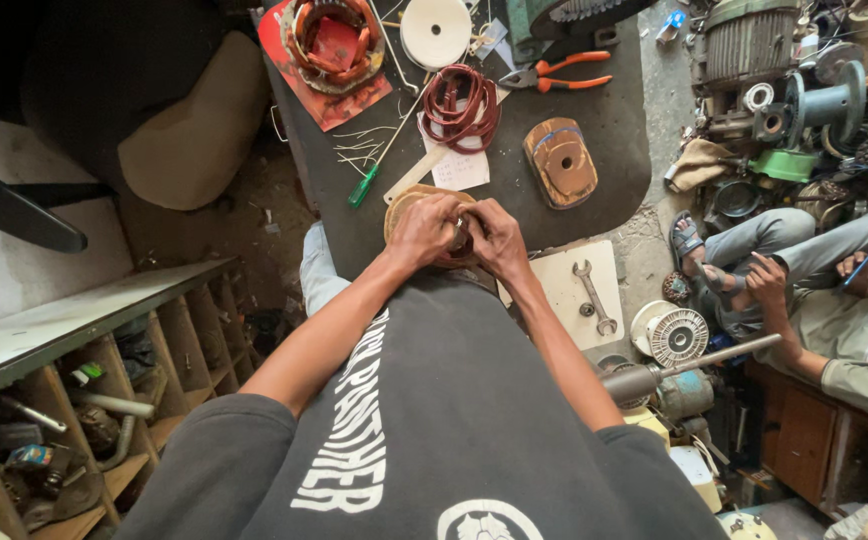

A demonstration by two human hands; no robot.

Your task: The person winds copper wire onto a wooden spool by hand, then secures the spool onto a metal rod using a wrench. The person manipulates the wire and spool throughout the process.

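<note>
Wood form: tan oval winding former (406, 203), mostly hidden under both hands, sits at near edge of the dark worktable (614, 150), right against the person's body.
Left hand: left hand (422, 232) clamped over the former's left half, fingers curled tight on top.
Right hand: right hand (495, 238) pressed on the right half, fingertips meeting the left hand's at the middle; hands together, no gap.
Between hands: dark reddish bit (461, 240), likely enamelled copper wire, too hidden to be sure.
Handling guess: former looks stiff and light, wood won't flex; wire on it thin, springy, easily kinked and its coating easily scratched, so probably best gripped by the wooden rim, not the winding.
Grip spots: rim on left and right sides look safest; top centre is where the wire sits.
Looks: pale brown edge, rounded outline, worn surface.
Farther back: red-brown wire coil (461, 106) lies loose on table, apart from hands.
Right of it: second wood former (560, 161), oval, centre hole, untouched.
Beyond: orange-handled pliers (560, 74).
Right, lower: spanner (594, 295) on pale board.
</note>
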